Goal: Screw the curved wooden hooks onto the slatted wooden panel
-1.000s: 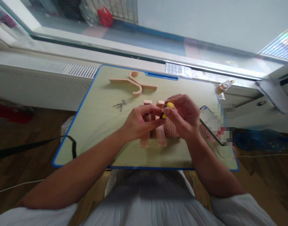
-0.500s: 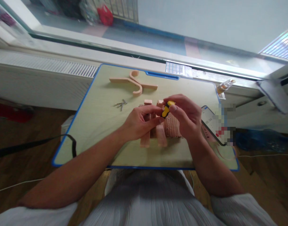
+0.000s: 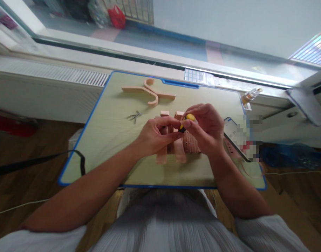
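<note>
Over the wooden pieces in the middle of the table, both my hands are closed round a stubby yellow-and-black screwdriver point(image 3: 190, 117). The fingertips of my left hand point(image 3: 157, 134) pinch its lower black end. My right hand point(image 3: 206, 127) grips the yellow top between thumb and fingers. Its shaft and tip are hidden. Beneath my hands lies a brown grooved wooden board point(image 3: 193, 142), with two pale wooden hook pieces, the left one point(image 3: 162, 155) and the right one point(image 3: 180, 154), lying across it. My fingers cover part of them.
Two more curved wooden hooks point(image 3: 153, 94) lie at the back of the blue-edged table point(image 3: 102, 140). Several screws point(image 3: 135, 116) are heaped left of my hands. A phone point(image 3: 236, 138) lies at the right. A black strap point(image 3: 81, 162) hangs over the left edge.
My right hand has turned on the screwdriver, its thumb shifting left over the handle, so the yellow end points more towards me. My left hand has hardly moved.
</note>
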The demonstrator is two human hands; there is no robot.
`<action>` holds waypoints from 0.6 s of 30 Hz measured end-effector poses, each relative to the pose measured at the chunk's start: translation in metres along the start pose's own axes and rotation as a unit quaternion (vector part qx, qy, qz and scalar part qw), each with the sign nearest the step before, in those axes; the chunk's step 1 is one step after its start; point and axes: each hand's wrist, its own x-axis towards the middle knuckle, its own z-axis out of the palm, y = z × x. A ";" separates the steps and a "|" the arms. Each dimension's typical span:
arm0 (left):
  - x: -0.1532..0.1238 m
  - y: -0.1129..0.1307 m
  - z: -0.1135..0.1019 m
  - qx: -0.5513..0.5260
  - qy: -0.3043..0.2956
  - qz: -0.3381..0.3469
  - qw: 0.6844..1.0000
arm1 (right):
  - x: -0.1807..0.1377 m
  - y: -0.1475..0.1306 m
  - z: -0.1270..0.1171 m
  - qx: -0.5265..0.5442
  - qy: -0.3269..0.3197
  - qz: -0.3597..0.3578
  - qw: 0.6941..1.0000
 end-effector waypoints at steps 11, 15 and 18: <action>0.002 0.005 -0.002 0.032 -0.020 -0.005 0.999 | 0.002 -0.008 -0.004 0.005 -0.022 0.006 1.000; 0.000 0.003 -0.001 0.025 -0.015 -0.009 1.000 | 0.002 -0.001 -0.003 0.010 -0.015 -0.014 1.000; 0.000 0.002 0.001 0.010 -0.005 0.004 1.000 | 0.001 0.005 -0.001 0.036 0.002 -0.019 0.999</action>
